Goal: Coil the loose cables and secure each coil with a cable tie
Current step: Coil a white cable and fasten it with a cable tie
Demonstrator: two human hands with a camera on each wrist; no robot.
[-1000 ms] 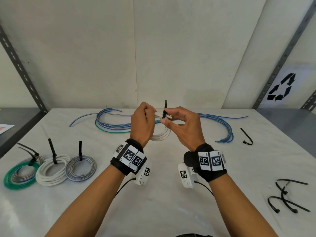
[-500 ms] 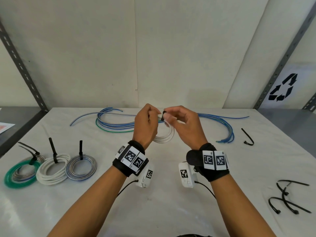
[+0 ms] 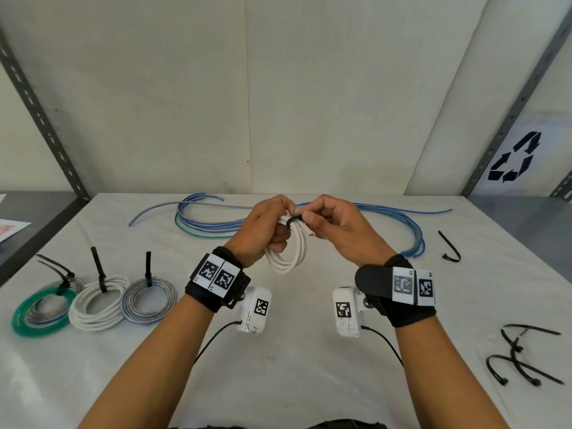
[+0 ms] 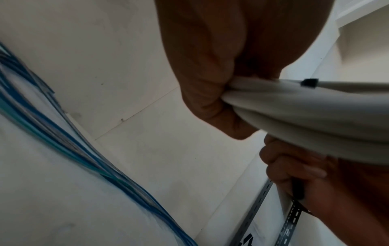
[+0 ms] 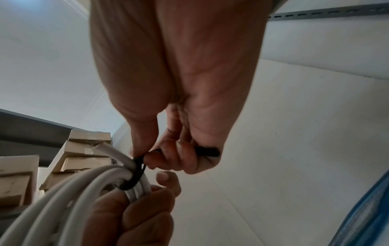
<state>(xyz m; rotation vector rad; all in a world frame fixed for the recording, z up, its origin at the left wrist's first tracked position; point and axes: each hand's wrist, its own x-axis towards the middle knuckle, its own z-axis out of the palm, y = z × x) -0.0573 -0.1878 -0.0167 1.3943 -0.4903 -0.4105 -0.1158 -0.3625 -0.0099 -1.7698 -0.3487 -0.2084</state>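
while the left hand (image 3: 263,230) grips the white round-cable coil (image 3: 289,252) and the right hand (image 3: 337,230) pinches the thin black plastic cable tie (image 5: 136,173), a slack pull could let turns spring loose.

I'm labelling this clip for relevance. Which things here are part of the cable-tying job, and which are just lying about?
In the job:
white cable coil, gripped by left hand
black cable tie, pinched by right hand
loose blue cables
spare cable ties
three tied coils

Lying about:
paper
recycling sign

Four coils (image 3: 286,243), three tied.
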